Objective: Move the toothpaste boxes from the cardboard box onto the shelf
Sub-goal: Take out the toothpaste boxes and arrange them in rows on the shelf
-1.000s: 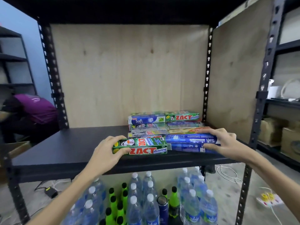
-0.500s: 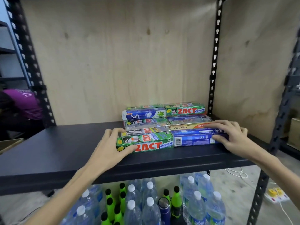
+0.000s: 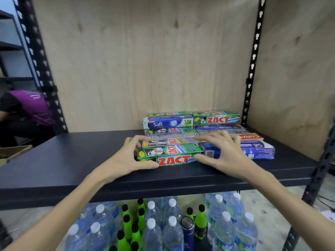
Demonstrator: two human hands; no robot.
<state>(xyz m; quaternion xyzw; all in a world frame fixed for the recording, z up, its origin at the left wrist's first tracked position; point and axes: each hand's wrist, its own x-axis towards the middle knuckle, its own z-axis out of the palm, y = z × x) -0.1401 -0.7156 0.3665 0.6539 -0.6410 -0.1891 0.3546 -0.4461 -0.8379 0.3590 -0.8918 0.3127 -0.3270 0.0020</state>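
Green ZACT box (image 3: 170, 154) lying flat at front of shelf (image 3: 72, 160), beside blue Safi box (image 3: 257, 151). Left hand (image 3: 126, 158) gripping its left end; right hand (image 3: 223, 153) spread wide, fingers resting across both.

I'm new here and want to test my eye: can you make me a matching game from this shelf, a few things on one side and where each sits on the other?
Things:
1. green ZACT box
2. blue Safi box
3. red Colgate box
4. water bottles

Places:
A. below the shelf
B. front row, right end
C. front row, gripped at its left end by the left hand
D. just behind the front blue box on the right

Pairs: 1-C, 2-B, 3-D, 4-A
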